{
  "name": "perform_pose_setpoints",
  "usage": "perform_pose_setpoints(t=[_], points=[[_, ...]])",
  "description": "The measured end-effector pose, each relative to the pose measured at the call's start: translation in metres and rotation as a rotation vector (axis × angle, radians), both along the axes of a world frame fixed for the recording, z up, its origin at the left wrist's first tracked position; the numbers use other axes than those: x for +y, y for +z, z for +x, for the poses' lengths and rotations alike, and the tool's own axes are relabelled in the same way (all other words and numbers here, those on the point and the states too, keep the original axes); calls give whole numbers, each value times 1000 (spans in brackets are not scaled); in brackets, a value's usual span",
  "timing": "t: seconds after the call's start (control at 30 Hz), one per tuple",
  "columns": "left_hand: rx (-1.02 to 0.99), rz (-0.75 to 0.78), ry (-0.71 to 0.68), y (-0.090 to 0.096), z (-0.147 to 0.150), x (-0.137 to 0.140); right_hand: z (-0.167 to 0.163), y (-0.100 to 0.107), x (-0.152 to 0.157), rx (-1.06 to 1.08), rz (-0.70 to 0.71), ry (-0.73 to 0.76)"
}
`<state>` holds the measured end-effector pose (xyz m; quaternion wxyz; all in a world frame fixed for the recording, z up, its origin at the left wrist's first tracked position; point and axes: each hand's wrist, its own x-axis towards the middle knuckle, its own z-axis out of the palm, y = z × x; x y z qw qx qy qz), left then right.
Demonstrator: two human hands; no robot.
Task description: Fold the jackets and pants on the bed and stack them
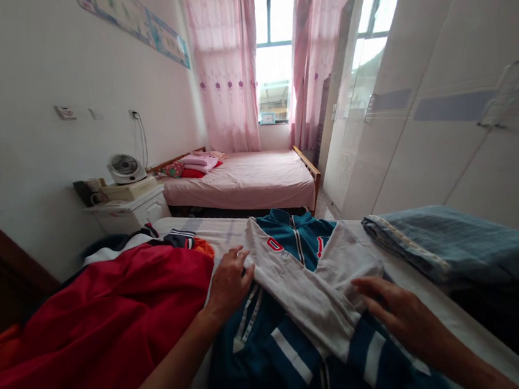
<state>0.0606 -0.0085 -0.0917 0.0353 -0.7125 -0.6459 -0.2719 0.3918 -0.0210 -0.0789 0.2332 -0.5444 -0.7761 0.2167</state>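
Observation:
A teal zip jacket [247, 369] with pale grey sleeves lies on its back on the white-covered surface in front of me. Both sleeves [292, 290] are folded in across its front and cross over each other, with striped cuffs toward me. My left hand [232, 279] is at the jacket's left edge by the shoulder, its fingers apart and loosely bent, holding nothing. Over at the opposite sleeve, my right hand [389, 304] has its fingers stretched out near the grey cloth. I cannot tell whether those fingertips press on it.
A heap of red clothing [109, 309] lies to the left. Folded blue-grey cloth [450, 239] sits at the right, with dark material below it. Beyond are a pink bed [249, 180], a small fan [125, 168] on a white cabinet [143, 210], and tall white wardrobes [427, 158].

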Motion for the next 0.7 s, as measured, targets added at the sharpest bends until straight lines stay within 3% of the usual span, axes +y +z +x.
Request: perform_pose_setpoints(t=[0.17,0.33,0.5,0.7], points=[[23,-69,101,-34,-17,35,-73,24,87,5,12,157],[22,-144,218,-53,-14,33,-157,14,168,-28,5,134],[35,-160,252,-52,-9,34,-223,-6,209,-92,-50,100],[6,-186,276,-55,-7,36,-256,-16,236,-158,-15,-19]])
